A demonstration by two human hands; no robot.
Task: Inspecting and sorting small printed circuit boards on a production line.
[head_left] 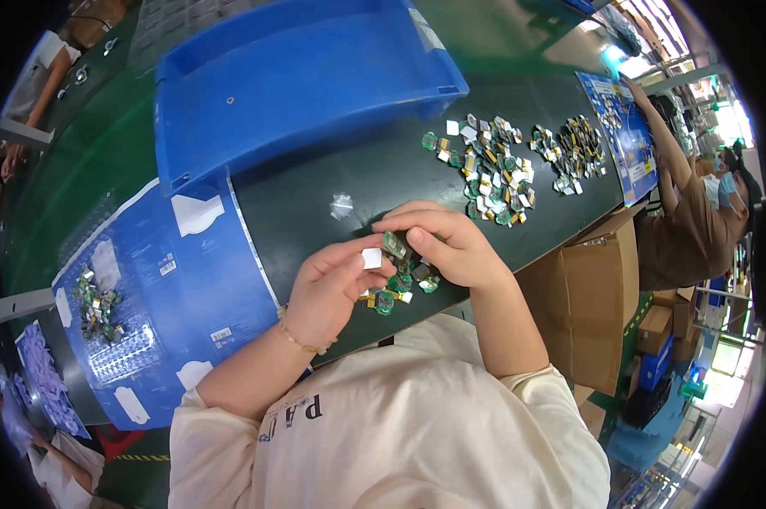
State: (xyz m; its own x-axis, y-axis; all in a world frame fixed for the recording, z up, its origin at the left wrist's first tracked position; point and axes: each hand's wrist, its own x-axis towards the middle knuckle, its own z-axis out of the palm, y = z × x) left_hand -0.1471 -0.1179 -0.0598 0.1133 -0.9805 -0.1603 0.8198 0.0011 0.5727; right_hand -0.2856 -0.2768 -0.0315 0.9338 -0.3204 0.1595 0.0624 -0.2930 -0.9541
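My left hand [325,287] pinches a small white square piece [372,258] between thumb and fingers. Close beside it, my right hand [457,248] has its thumb and fingers closed around a small green-and-clear part [393,244], though its fingers partly hide their grip. Beneath both hands, near the table's front edge, lies a little heap of green, white and gold parts [385,302], partly covered by my fingers. A small clear plastic scrap [341,206] lies on the dark tabletop just beyond my left hand.
Loose piles of similar parts [497,174] [572,151] lie to the right. A large blue bin [306,85] stands at the back. Blue sheeting [187,314] with a parts-filled clear tray [128,352] covers the left. A cardboard box [582,314] adjoins the table; a masked co-worker [693,212] is at far right.
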